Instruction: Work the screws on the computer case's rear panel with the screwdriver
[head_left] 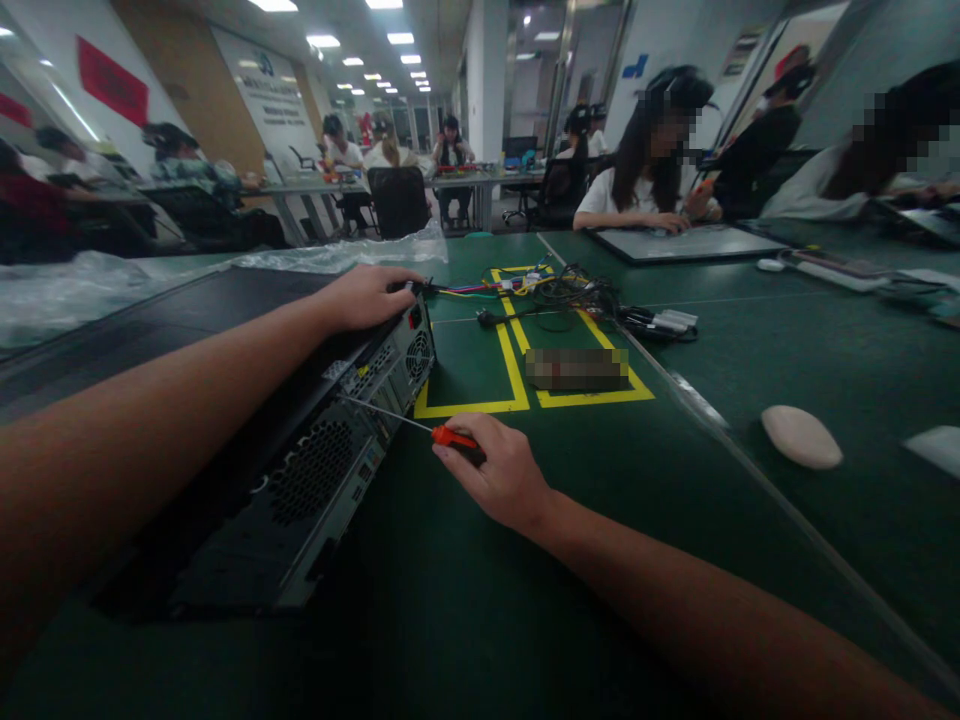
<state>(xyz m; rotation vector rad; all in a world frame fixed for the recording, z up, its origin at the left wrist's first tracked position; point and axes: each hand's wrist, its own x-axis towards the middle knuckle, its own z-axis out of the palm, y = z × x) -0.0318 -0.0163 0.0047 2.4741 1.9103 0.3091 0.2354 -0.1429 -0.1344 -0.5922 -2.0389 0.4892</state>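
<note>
A black computer tower (pixel 247 480) lies on its side at the left, with its rear panel facing right. My left hand (pixel 371 297) rests flat on the case's upper side near the far rear corner, its fingers stretched out toward the edge. My right hand (pixel 499 470) grips a screwdriver (pixel 457 438) by its orange and black handle. The long thin shaft points left, and its tip meets the rear panel near the upper edge, beside the expansion slots. Whether a screw sits under the tip is too small to see.
Yellow tape (pixel 517 360) marks rectangles on the green table (pixel 600 470). Black cables (pixel 577 295) and coloured wires lie beyond, near a pixelated dark object (pixel 576 370). A pale mouse (pixel 801 437) is at right, clear plastic wrap (pixel 75 285) behind the case. Other people sit around.
</note>
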